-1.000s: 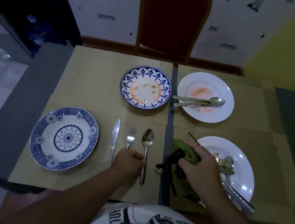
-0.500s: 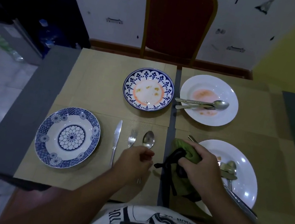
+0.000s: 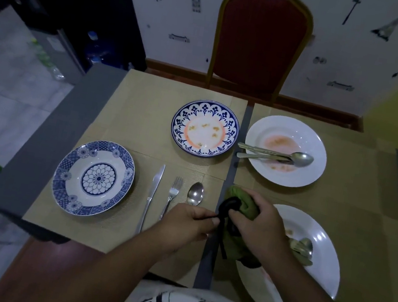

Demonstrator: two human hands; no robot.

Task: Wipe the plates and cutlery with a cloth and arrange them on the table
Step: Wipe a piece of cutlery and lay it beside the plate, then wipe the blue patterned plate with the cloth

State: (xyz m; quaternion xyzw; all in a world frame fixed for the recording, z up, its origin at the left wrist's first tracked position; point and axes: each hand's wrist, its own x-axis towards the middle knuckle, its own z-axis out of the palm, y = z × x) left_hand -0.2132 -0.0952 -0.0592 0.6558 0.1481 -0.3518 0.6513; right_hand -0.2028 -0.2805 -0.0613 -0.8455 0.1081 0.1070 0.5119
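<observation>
Entry: cloth being readied; third plate not yet wiped.

Cloth (image 3: 243,203): one, green, bunched, with a black strap (image 3: 228,205). It is held over the seam between the mats, close to the table's (image 3: 33,148) near edge. The right hand (image 3: 263,226) is clenched over the green bundle. The left hand (image 3: 189,225) pinches the strap between thumb and fingers.

Deciding relation: the near white plate (image 3: 317,273) lies immediately to the right of the cloth, towards the near right corner, partly under the right wrist. Soiled cutlery (image 3: 304,249) rests on it just beyond the right knuckles. Its bowl ends are seen; the handles are hidden, so the long axis cannot be read with certainty. The right hand is judged the nearer by far; the left would have to cross the cloth.

Counts:
- Plates, four. A blue-patterned plate (image 3: 66,172) near the left edge looks clean. A blue-rimmed plate (image 3: 186,111) at the far centre and a far white plate (image 3: 271,129) at the far right both carry orange residue.
- Laid cutlery, three: knife (image 3: 153,190), fork (image 3: 174,191), spoon (image 3: 196,193), side by side with handles towards the near edge, between the clean plate and the left hand.
- On the far white plate: one serving spoon (image 3: 302,159), long axis left-right, plus at least one more handle; exact number not resolved.
- On the near white plate: at least two pieces; number uncertain.

Judgement: one setting done, three plates outstanding.
</observation>
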